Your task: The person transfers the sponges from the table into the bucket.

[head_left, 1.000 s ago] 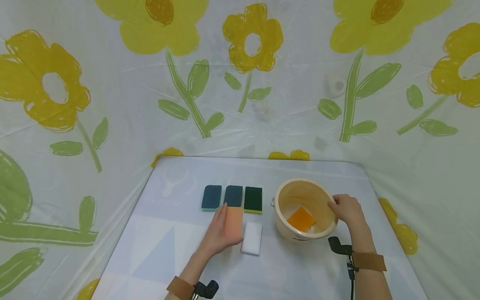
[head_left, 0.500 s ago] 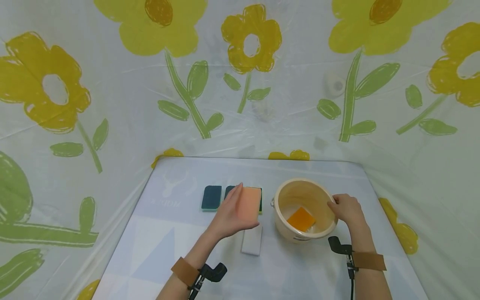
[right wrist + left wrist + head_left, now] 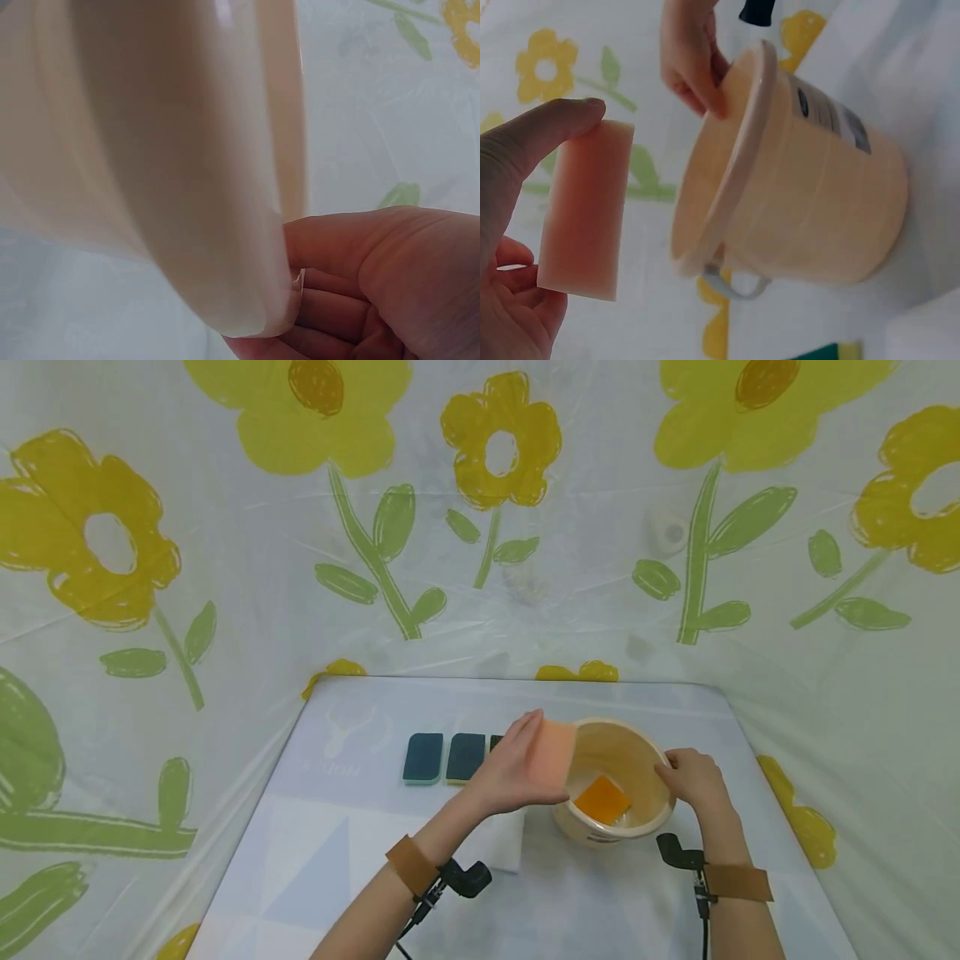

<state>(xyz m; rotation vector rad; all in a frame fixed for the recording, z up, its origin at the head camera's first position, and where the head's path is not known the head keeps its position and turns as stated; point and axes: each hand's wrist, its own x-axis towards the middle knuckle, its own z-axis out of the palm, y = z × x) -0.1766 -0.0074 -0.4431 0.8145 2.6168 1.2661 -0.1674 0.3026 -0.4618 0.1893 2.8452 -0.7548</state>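
Note:
A peach-pink sponge (image 3: 552,755) is pinched between thumb and fingers of my left hand (image 3: 513,770), raised at the left rim of a cream bucket (image 3: 592,837). In the left wrist view the sponge (image 3: 589,210) stands on end, just outside the bucket's mouth. My right hand (image 3: 697,781) grips the bucket's right rim; the right wrist view has the thumb over the rim (image 3: 247,247) and the fingers curled underneath. Inside the bucket, on its floor, lies an orange sponge (image 3: 602,799).
Left of the bucket lie two dark teal scouring sponges, one on the far left (image 3: 423,757) and one beside it (image 3: 467,757). A dark green sponge (image 3: 495,741) and a white block (image 3: 507,847) are partly hidden behind my left hand and arm. Flowered sheeting surrounds the table (image 3: 322,835).
My left hand has carried the peach-pink sponge up and to the right, from in front of the scouring sponges to the bucket's left rim. The right hand and bucket have stayed still.

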